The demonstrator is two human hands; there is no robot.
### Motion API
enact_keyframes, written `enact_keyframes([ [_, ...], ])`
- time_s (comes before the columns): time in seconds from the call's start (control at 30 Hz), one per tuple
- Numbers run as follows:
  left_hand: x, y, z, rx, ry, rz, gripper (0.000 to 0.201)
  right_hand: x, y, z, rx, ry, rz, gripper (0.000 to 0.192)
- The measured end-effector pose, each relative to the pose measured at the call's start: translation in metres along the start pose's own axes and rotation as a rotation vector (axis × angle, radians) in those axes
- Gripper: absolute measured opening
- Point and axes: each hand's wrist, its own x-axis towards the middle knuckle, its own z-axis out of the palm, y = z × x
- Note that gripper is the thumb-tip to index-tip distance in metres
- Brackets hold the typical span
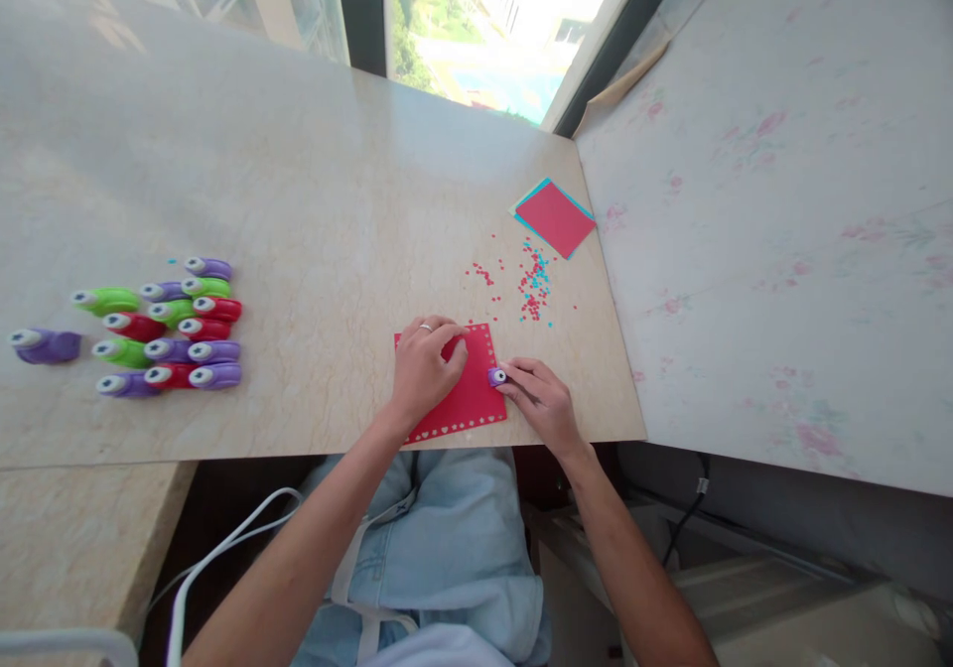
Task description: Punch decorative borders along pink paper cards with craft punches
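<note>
A red paper square [471, 397] with small heart holes along its edges lies at the front edge of the marble table [313, 200]. My left hand [426, 361], with a ring on one finger, presses flat on the sheet's left part. My right hand [542, 399] grips a small purple paper punch [497, 377] set on the sheet's right edge. Tiny red and blue punched bits [533, 290] are scattered just beyond the sheet.
A stack of red and blue paper squares [555, 216] sits at the far right of the table beside the wall. Several purple, green and red punches [173, 328] are grouped at the left, one purple punch [45, 345] apart from them. A window lies ahead.
</note>
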Motion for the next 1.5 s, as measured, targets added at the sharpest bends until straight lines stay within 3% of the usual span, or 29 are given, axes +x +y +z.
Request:
enact_keyframes([
  [0.8, 0.000, -0.001, -0.001, -0.037, 0.007, 0.005, 0.017, -0.001, -0.005, -0.003, 0.000, 0.015, 0.011, 0.028],
  [1.13, 0.000, -0.001, 0.000, -0.052, 0.023, 0.016, 0.017, 0.000, -0.008, -0.005, 0.123, 0.061, 0.342, 0.023],
  [1.23, 0.000, -0.002, 0.000, -0.049, 0.025, 0.022, 0.017, 0.005, -0.009, -0.008, 0.144, -0.006, 0.444, 0.026],
  [1.37, 0.000, -0.002, 0.001, -0.043, 0.032, 0.031, 0.016, 0.010, -0.010, -0.013, 0.112, -0.149, 0.364, 0.036],
  [1.5, 0.000, -0.003, 0.002, -0.046, 0.034, 0.035, 0.016, 0.010, -0.011, -0.013, 0.070, -0.184, 0.258, 0.026],
])
